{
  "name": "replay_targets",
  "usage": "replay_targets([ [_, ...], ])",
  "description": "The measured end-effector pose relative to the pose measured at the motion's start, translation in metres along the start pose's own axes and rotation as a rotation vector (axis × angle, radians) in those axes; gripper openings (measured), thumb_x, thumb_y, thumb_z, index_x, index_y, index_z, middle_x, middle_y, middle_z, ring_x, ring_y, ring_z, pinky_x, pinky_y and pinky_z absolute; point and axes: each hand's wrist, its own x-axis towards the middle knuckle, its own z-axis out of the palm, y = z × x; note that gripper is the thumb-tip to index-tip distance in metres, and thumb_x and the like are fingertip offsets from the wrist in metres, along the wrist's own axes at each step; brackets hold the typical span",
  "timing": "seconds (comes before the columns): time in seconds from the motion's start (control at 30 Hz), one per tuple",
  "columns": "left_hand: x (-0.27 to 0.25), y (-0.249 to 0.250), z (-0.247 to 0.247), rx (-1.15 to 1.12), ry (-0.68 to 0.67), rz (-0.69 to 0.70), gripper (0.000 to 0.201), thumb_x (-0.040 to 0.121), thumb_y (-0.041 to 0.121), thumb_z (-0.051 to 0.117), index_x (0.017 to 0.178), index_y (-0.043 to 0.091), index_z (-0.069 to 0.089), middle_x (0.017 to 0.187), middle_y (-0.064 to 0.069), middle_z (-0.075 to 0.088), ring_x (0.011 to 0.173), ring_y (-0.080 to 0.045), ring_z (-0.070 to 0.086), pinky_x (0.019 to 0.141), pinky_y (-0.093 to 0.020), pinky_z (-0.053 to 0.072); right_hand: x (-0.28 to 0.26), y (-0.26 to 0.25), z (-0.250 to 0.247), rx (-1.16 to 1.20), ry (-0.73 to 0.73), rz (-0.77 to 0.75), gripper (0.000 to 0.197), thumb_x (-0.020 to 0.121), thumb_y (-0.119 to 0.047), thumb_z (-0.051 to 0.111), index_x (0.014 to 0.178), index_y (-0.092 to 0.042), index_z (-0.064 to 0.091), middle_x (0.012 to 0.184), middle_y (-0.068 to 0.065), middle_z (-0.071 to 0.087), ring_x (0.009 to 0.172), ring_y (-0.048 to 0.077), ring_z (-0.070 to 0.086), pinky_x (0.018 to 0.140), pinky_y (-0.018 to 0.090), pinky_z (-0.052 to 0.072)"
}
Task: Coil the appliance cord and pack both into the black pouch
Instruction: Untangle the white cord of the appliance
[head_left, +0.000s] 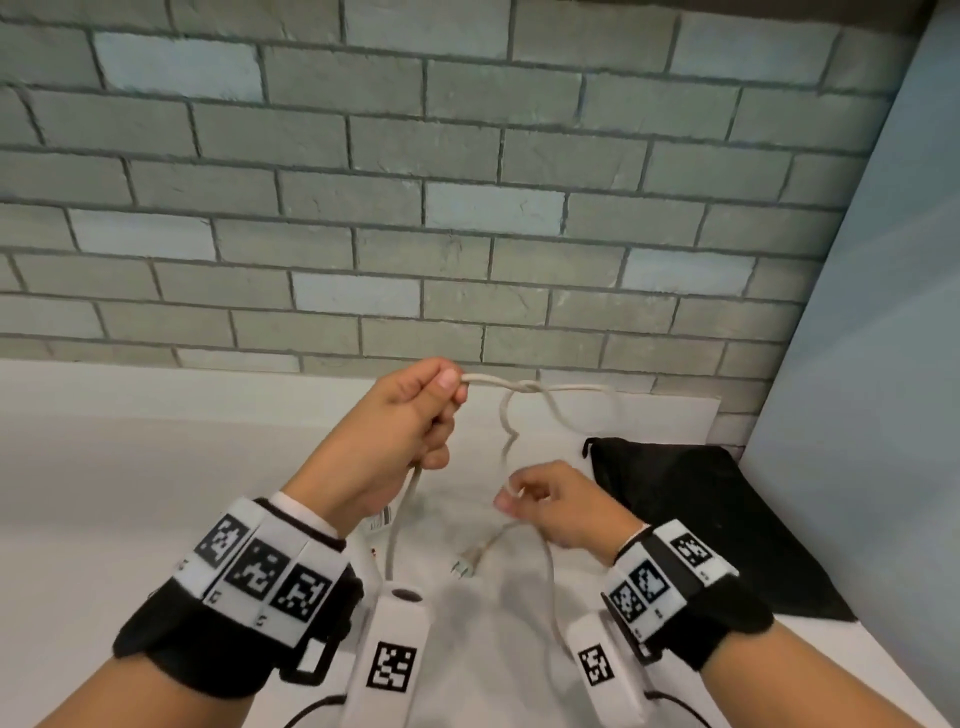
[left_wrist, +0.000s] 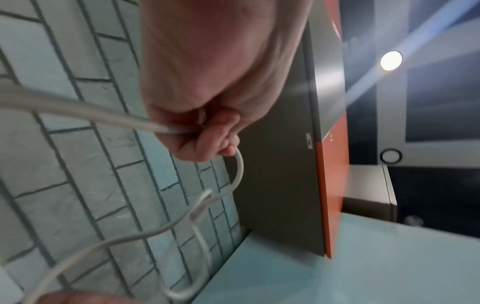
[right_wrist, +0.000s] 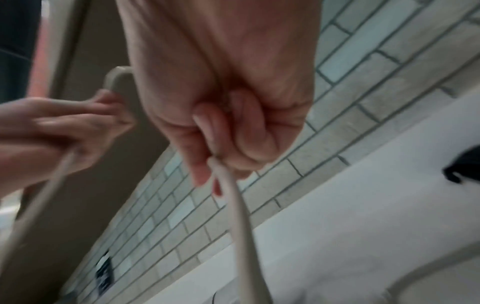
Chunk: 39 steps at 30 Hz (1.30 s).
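A thin white cord (head_left: 540, 388) is stretched in the air between my two hands, with a loose twist in it near the brick wall. My left hand (head_left: 415, 415), raised above the counter, grips the cord (left_wrist: 78, 111) in a fist. Lower and to the right, my right hand (head_left: 545, 501) pinches another stretch of the cord (right_wrist: 233, 197). The plug (head_left: 464, 565) lies on the counter between my wrists. A flat black pouch (head_left: 691, 499) lies on the counter at the right. The white appliance (head_left: 370, 564) is mostly hidden under my left wrist.
The white counter (head_left: 130, 493) runs back to a grey brick wall (head_left: 415, 208). A pale panel (head_left: 872, 312) closes off the right side behind the pouch. A slack loop of cord (head_left: 553, 587) trails down near my right wrist.
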Motion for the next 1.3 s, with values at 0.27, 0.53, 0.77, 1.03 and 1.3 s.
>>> replay_targets([
  [0.27, -0.004, -0.027, -0.044, 0.177, 0.167, -0.19, 0.034, 0.097, 0.017, 0.038, 0.064, 0.012, 0.047, 0.058, 0.001, 0.031, 0.037, -0.003, 0.024, 0.035, -0.013, 0.025, 0.011, -0.014, -0.055, 0.651, 0.464, -0.058, 0.026, 0.095, -0.011, 0.043, 0.072, -0.007, 0.053, 0.058, 0.01, 0.048, 0.035, 0.01, 0.055, 0.036, 0.017, 0.045],
  [0.53, 0.009, -0.039, -0.098, -0.036, 0.572, -0.181, 0.036, 0.098, 0.015, 0.033, 0.064, 0.013, 0.044, 0.06, -0.001, 0.029, 0.029, -0.002, 0.027, 0.032, -0.011, 0.025, 0.004, 0.031, -0.097, 0.604, 0.759, 0.018, 0.029, 0.091, 0.007, 0.039, 0.07, -0.008, 0.051, 0.081, 0.011, 0.054, 0.044, 0.008, 0.063, 0.047, 0.017, 0.054],
  [0.77, 0.014, -0.017, -0.077, -0.047, 0.481, 0.014, 0.032, 0.099, 0.017, 0.034, 0.069, 0.014, 0.046, 0.062, 0.001, 0.033, 0.035, -0.002, 0.027, 0.035, -0.013, 0.026, -0.002, 0.044, -0.055, -0.623, -0.245, 0.039, 0.054, 0.079, -0.003, 0.061, 0.126, -0.024, 0.045, 0.117, -0.001, 0.037, 0.112, 0.017, 0.047, 0.085, 0.011, 0.035],
  [1.03, 0.021, -0.002, -0.035, 0.129, 0.252, 0.117, 0.03, 0.099, 0.017, 0.033, 0.072, 0.013, 0.046, 0.062, 0.0, 0.03, 0.039, -0.002, 0.026, 0.038, -0.013, 0.025, -0.005, -0.065, -0.036, 0.256, -0.137, -0.34, 0.029, 0.092, -0.03, 0.044, 0.117, -0.022, 0.057, 0.113, 0.002, 0.065, 0.103, 0.015, 0.063, 0.09, 0.026, 0.048],
  [1.3, 0.031, 0.006, -0.043, 0.103, 0.337, 0.118, 0.031, 0.098, 0.017, 0.033, 0.071, 0.015, 0.047, 0.063, 0.002, 0.032, 0.038, -0.001, 0.028, 0.038, -0.012, 0.028, -0.009, -0.055, -0.038, 0.259, -0.316, -0.165, 0.029, 0.074, -0.042, 0.062, 0.085, -0.016, 0.07, 0.076, 0.008, 0.055, 0.053, 0.005, 0.05, 0.055, 0.021, 0.042],
])
